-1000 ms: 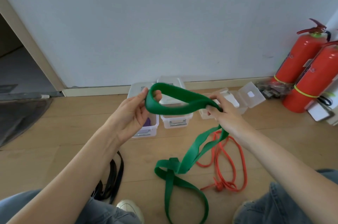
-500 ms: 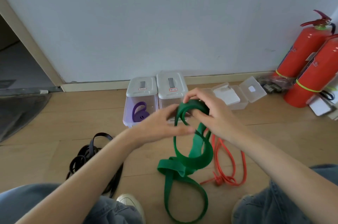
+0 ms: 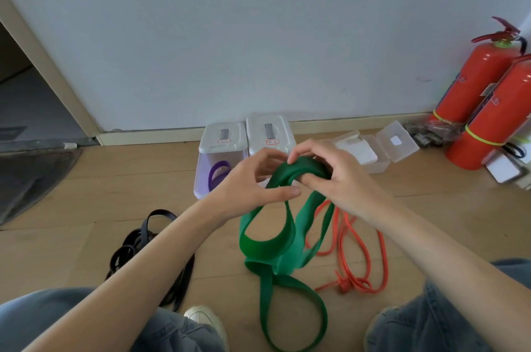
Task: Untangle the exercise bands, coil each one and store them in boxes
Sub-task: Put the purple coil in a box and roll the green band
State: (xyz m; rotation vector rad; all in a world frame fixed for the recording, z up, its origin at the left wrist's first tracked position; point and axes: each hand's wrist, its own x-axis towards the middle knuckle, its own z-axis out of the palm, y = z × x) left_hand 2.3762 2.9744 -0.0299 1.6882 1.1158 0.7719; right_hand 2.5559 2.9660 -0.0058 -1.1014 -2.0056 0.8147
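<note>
Centrally, both hands gripped the green band (image 3: 283,232): left hand (image 3: 247,188) pinching below, right hand (image 3: 342,179) curled around its top loop.

You get soft, even daylight, faint shadows, and wide-angle bending at the edges; the green band (image 3: 270,245) blurs slightly.

My left hand (image 3: 244,185) & right hand (image 3: 342,179) both grip the top loop of the green band (image 3: 275,245), held above the floor (image 3: 71,208); rest of it hangs down w/ its tail lying on the wood. Orange band (image 3: 359,259) lies just right of it, black band (image 3: 138,251) left by my forearm. Purple band (image 3: 218,173) sits in a lidded clear box (image 3: 221,144) by the wall; 2 fire extinguishers (image 3: 482,93) far right.
</note>
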